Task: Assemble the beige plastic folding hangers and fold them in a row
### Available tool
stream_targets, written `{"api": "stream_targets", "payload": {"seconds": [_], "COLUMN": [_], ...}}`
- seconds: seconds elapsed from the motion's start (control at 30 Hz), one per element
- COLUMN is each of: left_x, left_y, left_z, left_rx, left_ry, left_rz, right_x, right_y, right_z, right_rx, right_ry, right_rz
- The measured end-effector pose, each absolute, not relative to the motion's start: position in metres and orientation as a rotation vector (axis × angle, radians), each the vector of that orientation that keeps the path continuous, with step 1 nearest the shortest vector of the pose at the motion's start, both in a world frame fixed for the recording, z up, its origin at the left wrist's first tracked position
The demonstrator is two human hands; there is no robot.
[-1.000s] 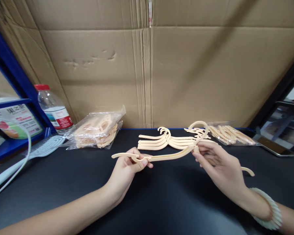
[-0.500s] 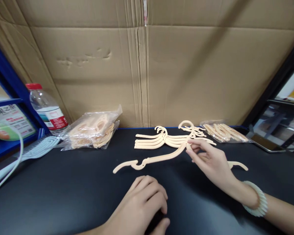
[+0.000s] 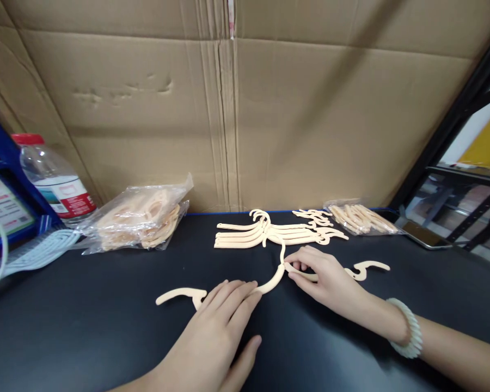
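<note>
A cream folding clothes hanger (image 3: 273,282) lies spread on the black table, its hook turned away from me. My right hand (image 3: 324,275) pinches its right arm close to the centre joint, between thumb and fingertips. Across the left arm rests my left hand (image 3: 222,321), fingers stretched out flat and thumb apart, covering part of that arm. Beyond the hook, several matching cream hangers (image 3: 245,236) lie stacked on the table, their hooks bunched together. Loose cream end pieces (image 3: 315,216) are piled behind the right ends of the stack.
Clear bags of cream hanger parts stand at the back left (image 3: 136,218) and back right (image 3: 361,219). A red-capped bottle (image 3: 57,182) and a pale blue hairbrush (image 3: 44,251) are on the left. A phone (image 3: 424,235) lies at right. A cardboard wall (image 3: 310,109) closes the back.
My right hand has brought the hanger left and nearer, down onto the table. My left hand has uncurled and moved onto its left arm. The view has shifted slightly right.
</note>
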State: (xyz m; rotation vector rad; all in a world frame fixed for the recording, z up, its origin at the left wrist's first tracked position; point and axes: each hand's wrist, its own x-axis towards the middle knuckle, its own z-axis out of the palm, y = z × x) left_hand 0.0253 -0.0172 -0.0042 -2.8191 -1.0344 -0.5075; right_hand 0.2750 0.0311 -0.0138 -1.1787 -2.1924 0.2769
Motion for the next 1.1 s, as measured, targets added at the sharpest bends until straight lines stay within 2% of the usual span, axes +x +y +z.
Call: {"api": "stream_targets", "payload": {"seconds": [0.2, 0.43, 0.63, 1.1], "left_x": [0.026, 0.024, 0.021, 0.02], "left_y": [-0.016, -0.015, -0.015, -0.011], "left_z": [-0.007, -0.008, -0.009, -0.021], "left_rx": [-2.74, -2.704, -2.749, -2.795], "left_ry": [-0.982, -0.98, -1.035, -1.103], "left_rz": [-0.497, -0.472, -0.534, -0.575], "right_x": [0.276, 0.28, 0.281, 0.276], "right_y": [0.031, 0.027, 0.027, 0.034], "right_z": [-0.011, -0.009, -0.01, -0.01], "right_rx": [-1.157, -1.293, -1.457, -1.45], "right_ry": [-2.28, -2.394, -2.555, -2.553], "right_rz": [0.248, 0.012, 0.086, 0.051]}}
